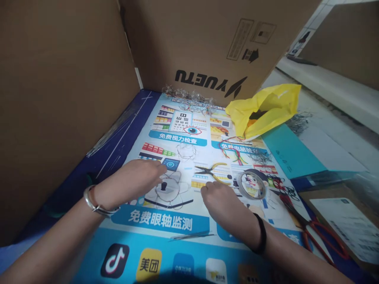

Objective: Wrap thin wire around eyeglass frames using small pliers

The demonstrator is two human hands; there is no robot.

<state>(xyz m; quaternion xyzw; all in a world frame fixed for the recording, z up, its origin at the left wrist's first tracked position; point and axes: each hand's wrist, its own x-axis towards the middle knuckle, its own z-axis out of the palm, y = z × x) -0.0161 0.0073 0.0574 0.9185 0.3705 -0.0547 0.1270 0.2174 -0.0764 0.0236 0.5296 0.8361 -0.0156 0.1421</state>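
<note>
My left hand (pixel 140 177), with a silver bangle at the wrist, is closed at the left edge of a thin wire ring (pixel 169 200) with looped wires around it. What its fingertips hold is too small to tell. My right hand (pixel 220 201), with a black band at the wrist, is closed to the right of the ring, its fingers curled under and mostly hidden. Just above it lie yellow-handled pliers (pixel 211 172), jaws pointing left. Another wire ring (pixel 186 151) lies farther back on the printed sheet (pixel 160 245).
A yellow bag (pixel 271 104) stands at the back right, with coloured cords (pixel 239 156) before it. A tape roll (pixel 252 184) and red-handled scissors (pixel 316 232) lie at right. Wire bundles (pixel 192 96) line the back. Cardboard panels (pixel 183 43) rise behind and at left.
</note>
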